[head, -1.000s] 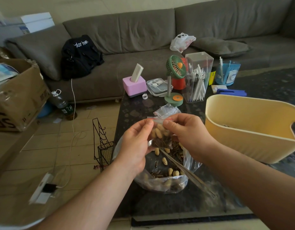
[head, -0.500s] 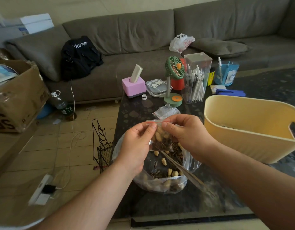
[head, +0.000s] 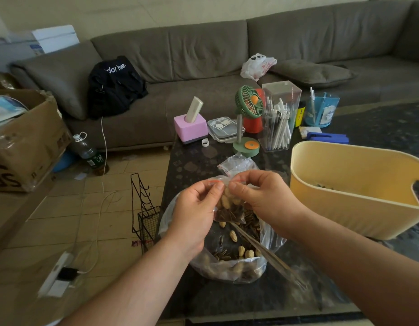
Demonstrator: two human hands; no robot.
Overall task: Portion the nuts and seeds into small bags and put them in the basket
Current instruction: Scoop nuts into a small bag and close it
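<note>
Sofa [head: 203,50], grey and soft-cushioned, runs across the twelve o'clock side of a living room where a person portions snacks at a dark, speckled stone-look table [head: 192,161]. At three o'clock on the table stands the basket [head: 333,196], a smooth, pale yellow plastic tub with rounded corners and a cut-out handle, placed within easy reach, probably so each filled portion can be dropped straight in; something dark already lies on its floor, too small to identify. At six o'clock sits the supply, a large clear plastic sack [head: 227,269] with its mouth rolled open, holding ridged tan peanuts and striped dark sunflower seeds, with thin tongs [head: 269,257] resting across them. Above it the left hand [head: 194,212] and right hand [head: 262,198] hold a small bag [head: 227,205] upright, apparently so nothing spills. Each hand pinches the bag's red-striped zip top between thumb and fingertips, the two grips almost touching, which suggests the seal is being pressed closed. The bag is thin, glossy film, seeds at the bottom and peanuts above. At one o'clock beyond the hands lies a crumpled pile of empty spare bags [head: 236,163]. Farther off stands a small green desk fan [head: 248,107].
</note>
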